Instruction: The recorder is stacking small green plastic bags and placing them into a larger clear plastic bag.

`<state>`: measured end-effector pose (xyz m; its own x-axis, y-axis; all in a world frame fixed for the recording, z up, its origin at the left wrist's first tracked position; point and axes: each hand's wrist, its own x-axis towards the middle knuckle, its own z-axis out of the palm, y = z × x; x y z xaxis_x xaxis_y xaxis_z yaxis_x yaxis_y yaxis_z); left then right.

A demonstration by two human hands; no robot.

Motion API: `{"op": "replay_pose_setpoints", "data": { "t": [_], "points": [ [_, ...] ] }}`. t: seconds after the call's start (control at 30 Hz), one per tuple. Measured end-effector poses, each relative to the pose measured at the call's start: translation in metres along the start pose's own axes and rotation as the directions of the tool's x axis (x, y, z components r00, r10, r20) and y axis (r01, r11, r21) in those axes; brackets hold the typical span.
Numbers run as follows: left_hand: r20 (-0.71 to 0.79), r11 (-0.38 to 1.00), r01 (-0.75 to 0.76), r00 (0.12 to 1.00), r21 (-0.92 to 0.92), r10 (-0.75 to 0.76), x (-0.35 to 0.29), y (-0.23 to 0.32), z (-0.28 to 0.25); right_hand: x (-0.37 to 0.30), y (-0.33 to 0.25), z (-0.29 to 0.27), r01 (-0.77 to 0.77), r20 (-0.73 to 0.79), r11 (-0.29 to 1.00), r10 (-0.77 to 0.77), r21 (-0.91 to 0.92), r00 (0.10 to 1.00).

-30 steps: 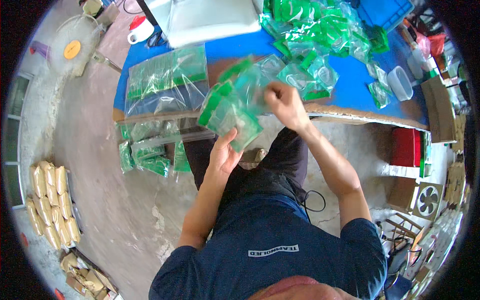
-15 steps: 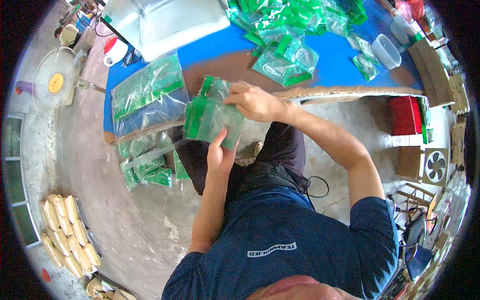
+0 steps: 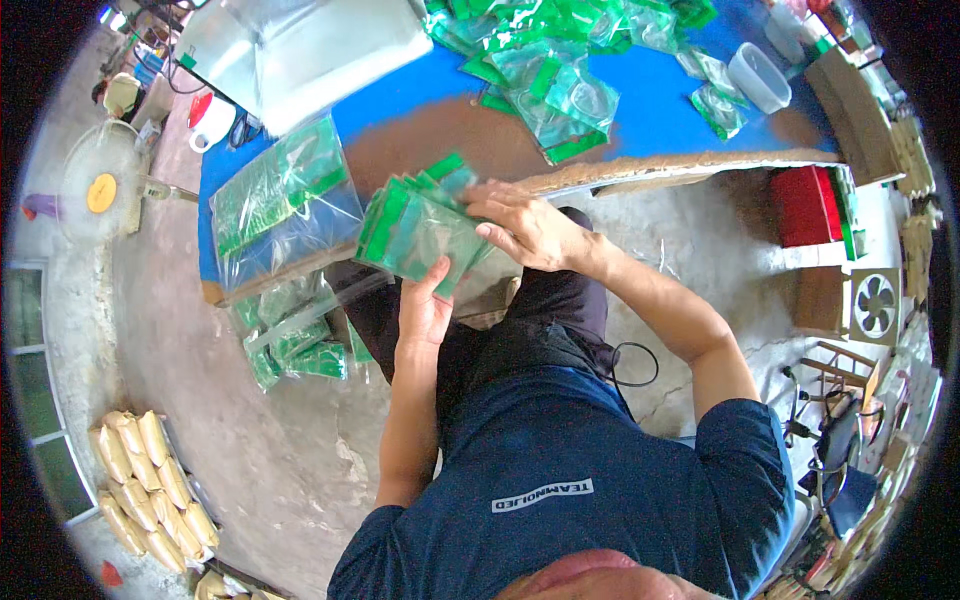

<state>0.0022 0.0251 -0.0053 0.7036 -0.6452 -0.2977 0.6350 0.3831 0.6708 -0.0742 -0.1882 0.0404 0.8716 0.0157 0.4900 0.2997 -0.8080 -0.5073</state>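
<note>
While the person sits before the blue and brown table (image 3: 420, 140), the left hand (image 3: 428, 308) is grasping a fanned stack of packets (image 3: 425, 228), with its thumb pressed flat on the uppermost one. These packets are clear and flat, each with a green band along one side, and they are held above the lap, close to the front edge of the table. The right hand (image 3: 528, 228) is at the upper right side of the stack, its fingers bent over the edges there; whether it is pinching a packet or only touching, I cannot tell. To the left of the stack, a large transparent bag (image 3: 283, 195) with green contents lies on the table and reaches to its edge. Below this edge, more green packages (image 3: 300, 345) can be seen. Farther back on the table there is a big heap of green-and-clear packets (image 3: 560, 35), and to its left stands a shiny tray (image 3: 310, 60). Toward the right, a translucent plastic container (image 3: 760, 78) is tilted, just beside a few small pouches (image 3: 718, 110).
</note>
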Motion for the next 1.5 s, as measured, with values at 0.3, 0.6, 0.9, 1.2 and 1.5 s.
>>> {"op": "replay_pose_setpoints", "data": {
  "t": [0.3, 0.6, 0.9, 1.2, 1.5],
  "points": [
    [0.043, 0.991, 0.13, 0.991, -0.045, -0.128, 0.002, -0.023, 0.002, -0.033, 0.082, -0.064, -0.504, -0.266, 0.624, 0.439, -0.597, 0.858],
    [0.023, 0.986, 0.145, 0.989, -0.076, -0.144, -0.001, -0.018, 0.025, -0.01, 0.01, -0.021, -0.157, 0.155, 0.986, 0.146, 0.056, 0.977],
    [0.06, 0.987, 0.046, 0.998, -0.155, -0.037, -0.011, 0.0, -0.01, 0.022, 0.031, 0.007, -0.053, -0.154, 0.926, -0.005, -0.374, 0.988],
    [-0.059, 1.0, -0.002, 0.998, 0.027, 0.004, -0.001, 0.003, 0.006, 0.062, 0.021, -0.011, -0.456, 0.122, 0.826, 0.442, 0.33, 0.889],
    [0.113, 0.99, 0.019, 0.994, -0.138, -0.003, 0.002, -0.016, 0.004, -0.002, 0.029, -0.029, 0.05, 0.177, 0.95, 0.006, -0.309, 0.984]
  ]
}}
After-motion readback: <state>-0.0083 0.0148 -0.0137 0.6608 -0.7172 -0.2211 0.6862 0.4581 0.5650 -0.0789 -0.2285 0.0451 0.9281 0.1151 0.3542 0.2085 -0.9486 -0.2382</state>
